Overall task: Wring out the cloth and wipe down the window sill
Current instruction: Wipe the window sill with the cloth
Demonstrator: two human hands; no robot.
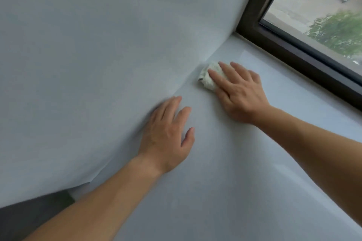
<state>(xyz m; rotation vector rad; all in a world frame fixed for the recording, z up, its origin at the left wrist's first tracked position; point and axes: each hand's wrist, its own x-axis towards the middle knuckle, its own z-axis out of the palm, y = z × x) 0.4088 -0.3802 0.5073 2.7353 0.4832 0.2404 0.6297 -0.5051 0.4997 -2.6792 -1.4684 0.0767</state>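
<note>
Head view: right hand [242, 94] flat on cloth [208, 75] on sill [244, 162].

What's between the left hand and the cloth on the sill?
Nothing. In the head view, only bare window sill separates the left hand, resting flat, from the white cloth, which the right hand presses near the wall corner.

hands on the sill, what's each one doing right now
Left hand: open, flat on the pale window sill, holding nothing.
Right hand: open, fingers pressing the crumpled white cloth onto the sill.
</note>
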